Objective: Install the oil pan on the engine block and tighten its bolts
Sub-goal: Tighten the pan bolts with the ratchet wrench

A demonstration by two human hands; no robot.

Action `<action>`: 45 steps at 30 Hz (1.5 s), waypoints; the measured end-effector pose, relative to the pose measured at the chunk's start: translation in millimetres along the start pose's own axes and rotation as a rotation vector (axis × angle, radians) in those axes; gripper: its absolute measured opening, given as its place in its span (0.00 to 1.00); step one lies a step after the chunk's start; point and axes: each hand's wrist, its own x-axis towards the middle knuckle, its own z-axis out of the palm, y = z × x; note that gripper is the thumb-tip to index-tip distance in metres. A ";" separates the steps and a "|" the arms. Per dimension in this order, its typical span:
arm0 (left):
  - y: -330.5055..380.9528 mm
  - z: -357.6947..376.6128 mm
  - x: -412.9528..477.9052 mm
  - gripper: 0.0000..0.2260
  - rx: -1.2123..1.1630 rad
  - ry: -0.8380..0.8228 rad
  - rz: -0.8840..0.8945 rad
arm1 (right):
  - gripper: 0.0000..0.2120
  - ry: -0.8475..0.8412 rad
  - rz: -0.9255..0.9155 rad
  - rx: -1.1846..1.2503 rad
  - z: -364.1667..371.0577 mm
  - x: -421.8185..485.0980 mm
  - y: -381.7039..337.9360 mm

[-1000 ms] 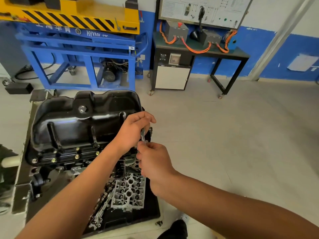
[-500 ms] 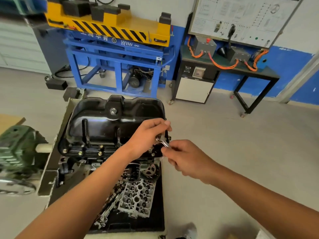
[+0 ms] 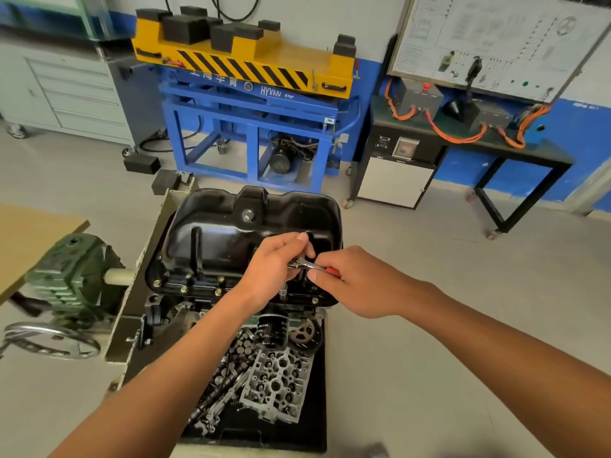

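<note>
The oil pan (image 3: pixel 231 239) sits at the centre of the frame, seated open side down on the engine block (image 3: pixel 168 312). Gold-coloured bolts (image 3: pixel 183 288) stand in its near flange.

The left hand (image 3: pixel 272 271) is over the pan's near right corner, its fingers (image 3: pixel 292 240) curled round the head of a ratchet (image 3: pixel 309 266). A socket extension (image 3: pixel 283 290) drops from the head to the flange. Whether it sits on a bolt cannot be told.

The right hand (image 3: pixel 360 282) lies just right of the left, its fingers and thumb pinching the ratchet's red-tipped handle.

Below the pan an oil filter (image 3: pixel 271 329) projects from the block. A cylinder head (image 3: pixel 279 385) and loose metal parts lie in a black tray (image 3: pixel 319 408) at lower centre. A green gearbox (image 3: pixel 71 272) stands at the left, and a blue stand (image 3: pixel 251 127) with a yellow top at upper centre.
</note>
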 end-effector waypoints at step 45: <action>-13.1 -5.7 8.9 0.19 -0.026 -0.213 0.055 | 0.09 0.103 0.124 -0.584 -31.2 28.3 -36.2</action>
